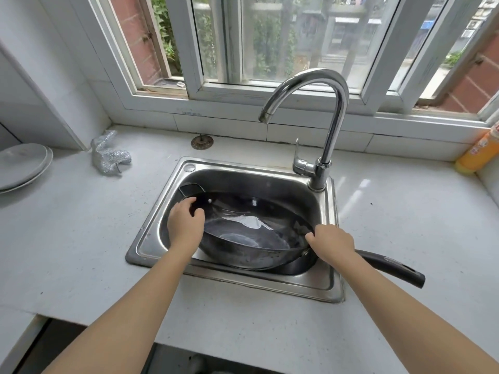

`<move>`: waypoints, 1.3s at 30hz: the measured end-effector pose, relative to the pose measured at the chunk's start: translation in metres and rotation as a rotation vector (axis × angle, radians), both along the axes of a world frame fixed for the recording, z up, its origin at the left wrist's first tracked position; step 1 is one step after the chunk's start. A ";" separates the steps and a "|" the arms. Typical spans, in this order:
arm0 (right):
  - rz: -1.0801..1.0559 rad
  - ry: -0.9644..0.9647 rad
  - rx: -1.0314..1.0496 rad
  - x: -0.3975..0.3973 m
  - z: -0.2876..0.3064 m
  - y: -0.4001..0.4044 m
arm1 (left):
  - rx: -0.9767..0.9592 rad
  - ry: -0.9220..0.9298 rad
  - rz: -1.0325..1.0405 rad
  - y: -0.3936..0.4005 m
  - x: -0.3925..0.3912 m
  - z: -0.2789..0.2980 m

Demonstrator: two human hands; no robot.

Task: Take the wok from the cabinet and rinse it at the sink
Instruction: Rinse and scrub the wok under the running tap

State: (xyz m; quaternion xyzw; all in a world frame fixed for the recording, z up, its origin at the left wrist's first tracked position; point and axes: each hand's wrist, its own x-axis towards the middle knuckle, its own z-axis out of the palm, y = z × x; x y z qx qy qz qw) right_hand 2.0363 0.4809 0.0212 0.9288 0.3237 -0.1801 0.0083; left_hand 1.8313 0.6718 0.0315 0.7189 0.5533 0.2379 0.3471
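Observation:
A black wok (243, 233) lies tilted in the steel sink (330, 282), with some water pooled in its bowl. Its long black handle (391, 265) sticks out to the right over the sink rim. My left hand (186, 225) grips the wok's left rim, near a small black helper handle (190, 189). My right hand (333, 244) holds the right rim where the long handle joins. The chrome faucet (328, 147) arches above the sink; no water runs from its spout.
White plates (23, 164) are stacked at the far left of the counter. A silver scouring cloth (109, 156) lies behind the sink's left side, a drain strainer (202, 142) near it. An orange bottle (479, 152) stands at the far right by the window.

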 end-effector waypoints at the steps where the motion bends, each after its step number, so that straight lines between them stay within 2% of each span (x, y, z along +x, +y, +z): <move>1: 0.018 -0.004 -0.001 -0.001 0.000 -0.001 | 0.046 0.018 -0.047 -0.002 0.001 0.002; 6: 0.104 -0.005 -0.002 0.000 0.003 -0.002 | 0.113 0.019 -0.333 -0.011 0.010 0.013; 9: 0.140 -0.028 -0.003 0.001 0.004 -0.002 | 0.218 0.165 -0.422 -0.013 0.007 0.004; 14: 0.165 -0.060 0.031 0.009 0.005 0.007 | 0.266 0.202 -0.400 -0.014 0.002 -0.002; 25: 0.315 -0.054 0.478 0.053 0.032 0.069 | 0.272 0.138 -0.352 -0.018 0.001 -0.003; 29: 0.212 -0.132 0.610 0.068 0.042 0.099 | 0.261 0.123 -0.335 -0.018 0.002 -0.001; 34: 0.058 0.012 0.522 0.079 0.047 0.128 | 0.250 0.120 -0.291 -0.017 0.003 -0.001; 39: -0.031 0.018 0.530 0.090 0.040 0.142 | 0.260 0.182 -0.207 -0.019 0.003 -0.004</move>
